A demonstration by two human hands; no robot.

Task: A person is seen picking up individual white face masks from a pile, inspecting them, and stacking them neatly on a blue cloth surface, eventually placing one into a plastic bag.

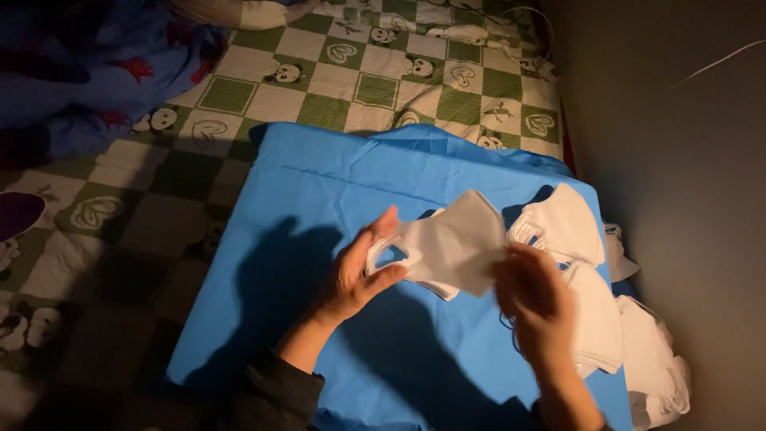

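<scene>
Both grips are closed on one white folded mask (455, 251), left hand (355, 275) pinching its near edge, blurred right hand (535, 299) its far edge, above the blue sheet (319, 199), the mask pile (614, 319) just beyond the right grip.

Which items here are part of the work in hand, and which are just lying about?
In use:
left hand
right hand
white face mask held between both hands
pile of white masks
blue sheet

Lying about:
green checkered panda quilt
blue star-print blanket
</scene>
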